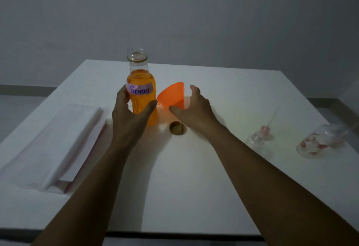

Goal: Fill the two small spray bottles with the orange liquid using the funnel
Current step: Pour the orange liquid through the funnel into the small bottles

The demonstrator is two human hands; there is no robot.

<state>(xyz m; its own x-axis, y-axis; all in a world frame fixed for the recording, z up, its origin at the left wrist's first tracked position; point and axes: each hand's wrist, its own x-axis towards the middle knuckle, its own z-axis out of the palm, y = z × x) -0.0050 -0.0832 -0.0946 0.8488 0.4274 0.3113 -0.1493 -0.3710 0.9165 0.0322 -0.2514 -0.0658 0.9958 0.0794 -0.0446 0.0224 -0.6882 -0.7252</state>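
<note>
Both forearms reach forward over the white table (194, 187). A gold cap (177, 127) lies upside down between the hands. To the right, well apart from them, lie two small clear spray bottles with red marks: one (257, 139) nearer the centre, its pose blurred, the other (318, 141) on its side near the table edge. To the left lies a flat white packet (52, 144). The left hand (129, 113) wraps thumb and fingers around the bottle (142, 98), which stands upright, uncapped, mostly full of orange liquid, labelled "Spray". The right hand (194, 106) is spread open and holds nothing, just beside the orange funnel (172, 96), which lies tipped against the bottle.
</note>
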